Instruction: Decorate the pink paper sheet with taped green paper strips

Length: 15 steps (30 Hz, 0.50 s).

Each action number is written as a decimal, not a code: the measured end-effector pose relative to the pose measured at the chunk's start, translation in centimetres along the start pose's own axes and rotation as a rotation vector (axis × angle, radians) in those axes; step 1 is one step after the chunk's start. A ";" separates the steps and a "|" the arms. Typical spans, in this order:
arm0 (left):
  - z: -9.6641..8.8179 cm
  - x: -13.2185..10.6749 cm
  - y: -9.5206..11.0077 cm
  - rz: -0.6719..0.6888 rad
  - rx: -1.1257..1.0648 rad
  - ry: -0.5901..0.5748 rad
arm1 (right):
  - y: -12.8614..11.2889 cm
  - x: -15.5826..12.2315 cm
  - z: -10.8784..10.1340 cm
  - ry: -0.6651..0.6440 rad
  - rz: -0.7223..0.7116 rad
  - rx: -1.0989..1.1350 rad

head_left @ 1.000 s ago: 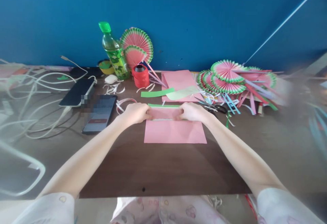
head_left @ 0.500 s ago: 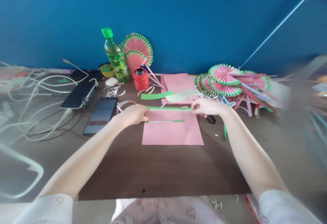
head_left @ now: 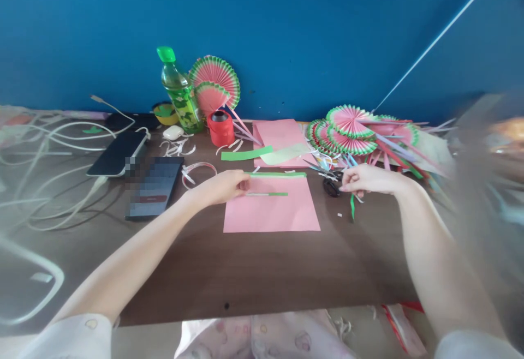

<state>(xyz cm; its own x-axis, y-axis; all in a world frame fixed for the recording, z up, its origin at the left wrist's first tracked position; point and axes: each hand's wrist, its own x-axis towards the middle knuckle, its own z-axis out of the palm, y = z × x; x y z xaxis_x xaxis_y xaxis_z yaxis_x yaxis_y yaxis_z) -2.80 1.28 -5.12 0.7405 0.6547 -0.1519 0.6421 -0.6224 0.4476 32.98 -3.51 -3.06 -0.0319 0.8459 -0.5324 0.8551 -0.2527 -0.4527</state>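
we see the left hand (head_left: 223, 187) resting on the left edge of the pink sheet (head_left: 272, 211), fingers loosely curled, fingertips pressing the upper left corner of the sheet flat on the desk (head_left: 254, 271). the sheet lies in the middle of the desk, closer to the back edge than the front. a thin green strip (head_left: 267, 194) lies on the sheet just right of the left fingertips; a second green strip (head_left: 278, 174) runs along the sheet's far edge.

the right hand (head_left: 366, 179) is off the sheet, to its right, fingers curled down over the scissors (head_left: 331, 185); we cannot tell whether it grips them. just behind it, toward the back right corner, is a pile of paper fans (head_left: 356, 130). toward the back left sit a green bottle (head_left: 178, 91), a red ribbon roll (head_left: 221, 127) and two phones (head_left: 153, 187) with white cables (head_left: 53, 146).
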 end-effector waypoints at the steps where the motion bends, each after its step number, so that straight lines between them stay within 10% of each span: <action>1: 0.1 0.0 -0.2 0.005 -0.014 0.003 | 0.5 -0.3 0.0 0.005 0.035 -0.026; 6: 0.3 0.1 -0.8 0.015 -0.078 -0.002 | 2.2 -1.4 1.0 0.032 0.181 -0.134; 15: 0.1 0.0 -1.1 -0.023 -0.112 -0.055 | 1.6 -1.7 2.5 0.101 -0.004 0.141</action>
<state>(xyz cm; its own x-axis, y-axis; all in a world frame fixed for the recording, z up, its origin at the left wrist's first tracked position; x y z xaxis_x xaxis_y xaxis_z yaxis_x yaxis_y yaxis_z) -3.48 1.92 -5.66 0.7376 0.6417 -0.2103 0.6351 -0.5535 0.5388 33.15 -6.52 -4.69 0.0231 0.8882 -0.4589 0.7735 -0.3067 -0.5546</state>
